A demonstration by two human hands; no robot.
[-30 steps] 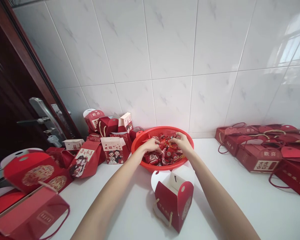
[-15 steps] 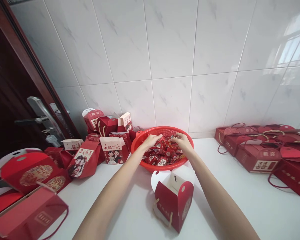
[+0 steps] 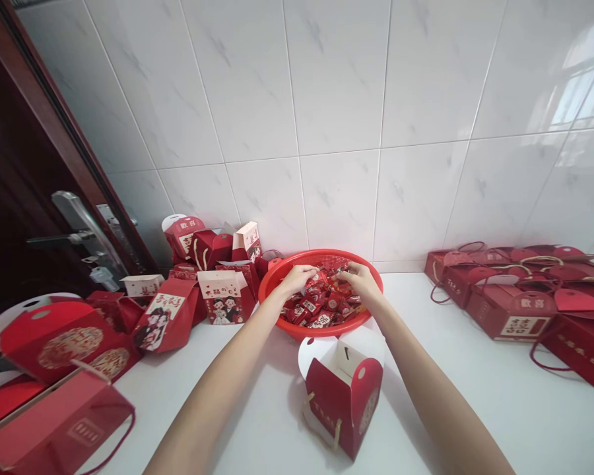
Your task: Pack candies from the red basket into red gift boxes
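Inside the basket (image 3: 293, 330), the left hand (image 3: 296, 280) and right hand (image 3: 364, 282) curled narrowly over wrapped sweets (image 3: 313, 305), any hold impossible to tell; light, separate pinches seemed best.

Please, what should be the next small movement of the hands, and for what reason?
Probably the right hand should bring one wrapped sweet to the box. Both hands are at the sweets in the red basket, and the box stands just in front, its top open.
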